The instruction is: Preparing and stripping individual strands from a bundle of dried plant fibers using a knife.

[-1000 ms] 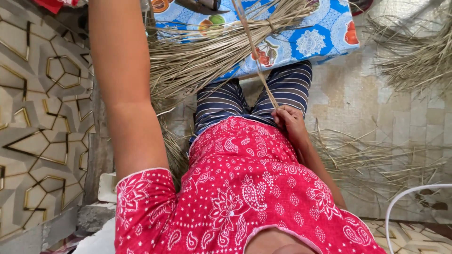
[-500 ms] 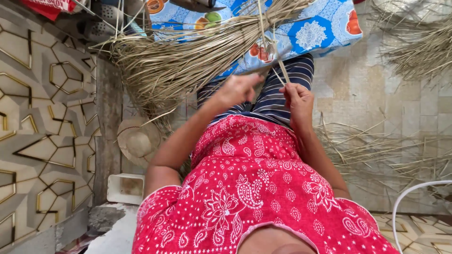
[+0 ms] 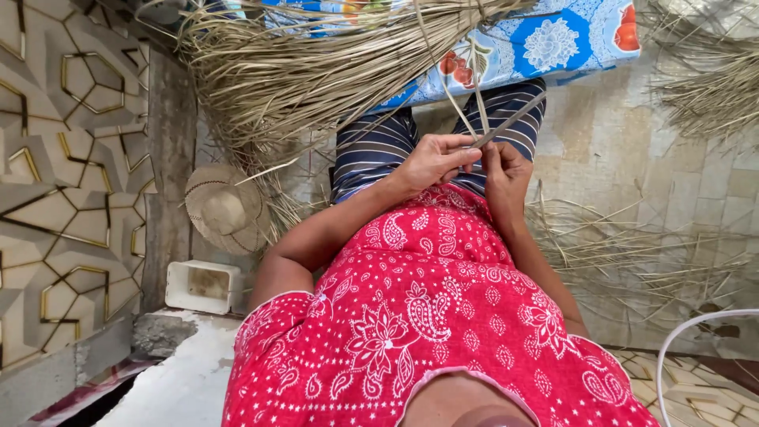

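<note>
My left hand [image 3: 433, 160] and my right hand [image 3: 504, 172] meet over my lap, above striped trousers and a red patterned top. Both pinch a few thin dried straw strips [image 3: 474, 111] that rise toward a large bundle of dried straw [image 3: 316, 71]. That bundle lies across a blue flowered cloth [image 3: 553, 43] in front of my knees. The fingertips of the two hands nearly touch where the strips cross.
A small woven straw hat [image 3: 225, 209] lies on the floor at my left, with a white plastic tub [image 3: 202, 286] below it. Loose straw [image 3: 632, 253] is scattered on the tiled floor at my right. A white cable [image 3: 696, 324] curves at the lower right.
My left arm came down from overhead and its hand joined the right at my lap. Both hands have settled closer to my body on the strips.
</note>
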